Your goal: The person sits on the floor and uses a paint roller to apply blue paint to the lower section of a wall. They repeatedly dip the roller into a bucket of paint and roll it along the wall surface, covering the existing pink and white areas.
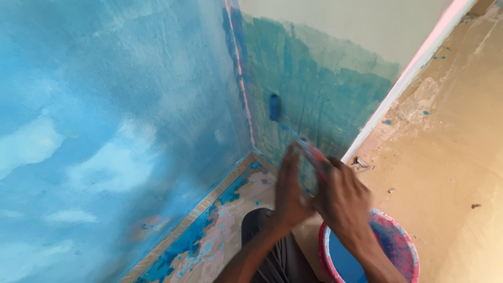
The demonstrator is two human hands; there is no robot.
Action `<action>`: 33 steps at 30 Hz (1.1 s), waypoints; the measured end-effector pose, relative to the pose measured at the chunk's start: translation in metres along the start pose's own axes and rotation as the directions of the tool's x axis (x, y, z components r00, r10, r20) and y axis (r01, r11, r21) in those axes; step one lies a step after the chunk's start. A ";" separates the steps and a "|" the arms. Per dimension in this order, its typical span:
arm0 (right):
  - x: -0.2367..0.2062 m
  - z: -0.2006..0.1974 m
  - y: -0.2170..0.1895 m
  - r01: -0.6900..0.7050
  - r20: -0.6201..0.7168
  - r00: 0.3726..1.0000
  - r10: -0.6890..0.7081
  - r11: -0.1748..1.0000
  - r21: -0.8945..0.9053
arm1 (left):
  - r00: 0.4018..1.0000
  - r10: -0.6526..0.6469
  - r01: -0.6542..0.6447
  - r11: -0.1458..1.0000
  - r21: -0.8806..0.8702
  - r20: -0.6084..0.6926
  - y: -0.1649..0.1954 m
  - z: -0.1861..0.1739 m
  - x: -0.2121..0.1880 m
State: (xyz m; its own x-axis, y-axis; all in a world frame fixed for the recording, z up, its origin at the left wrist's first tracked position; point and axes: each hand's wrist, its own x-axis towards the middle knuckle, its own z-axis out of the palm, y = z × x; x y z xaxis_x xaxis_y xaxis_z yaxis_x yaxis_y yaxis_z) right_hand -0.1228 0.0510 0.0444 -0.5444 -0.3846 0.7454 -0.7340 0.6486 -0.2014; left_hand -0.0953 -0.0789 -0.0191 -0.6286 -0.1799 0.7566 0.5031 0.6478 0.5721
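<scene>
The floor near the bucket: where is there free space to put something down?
Bare tan floor lies right of the bucket, bordered by the white skirting. It is crowded in the corner: the left hand and right hand grip the roller, with the paint-splashed strip along the blue wall.
</scene>
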 end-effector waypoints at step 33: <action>-0.075 -0.075 0.026 -0.113 0.045 0.992 0.115 0.992 -0.051 | 0.990 -0.063 0.065 0.998 -0.016 0.130 0.070 0.049 -0.059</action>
State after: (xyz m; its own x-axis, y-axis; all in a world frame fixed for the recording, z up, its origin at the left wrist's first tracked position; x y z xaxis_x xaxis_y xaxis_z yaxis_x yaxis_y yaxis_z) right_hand -0.0700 0.1459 0.0309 -0.6428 -0.3364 0.6882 -0.6463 0.7204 -0.2515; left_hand -0.0524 0.0133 -0.0396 -0.7306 -0.1227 0.6717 0.4705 0.6224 0.6255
